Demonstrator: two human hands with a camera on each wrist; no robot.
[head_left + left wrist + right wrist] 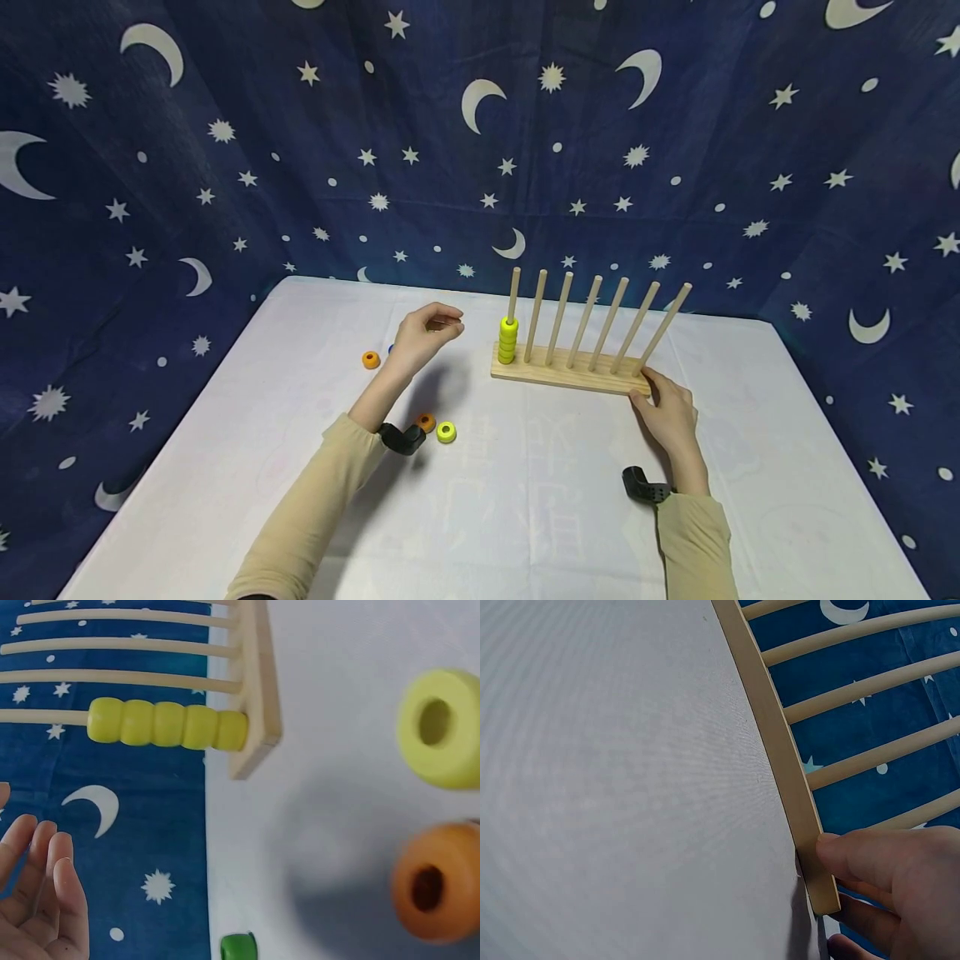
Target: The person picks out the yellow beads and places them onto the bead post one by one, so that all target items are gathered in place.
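A wooden peg rack stands on the white table, with several upright rods on its base. Several yellow beads are stacked on its leftmost rod. At the right end of the base, my right hand grips the wood between thumb and fingers, as the right wrist view also shows. My left hand hovers left of the rack, fingers loosely bent and nothing visible in them. Below its wrist lie an orange bead and a yellow bead.
Another orange bead lies left of my left hand, and a blue bead is mostly hidden behind that hand. A green bead shows at the bottom of the left wrist view. Behind the table hangs a dark blue cloth with moons and stars.
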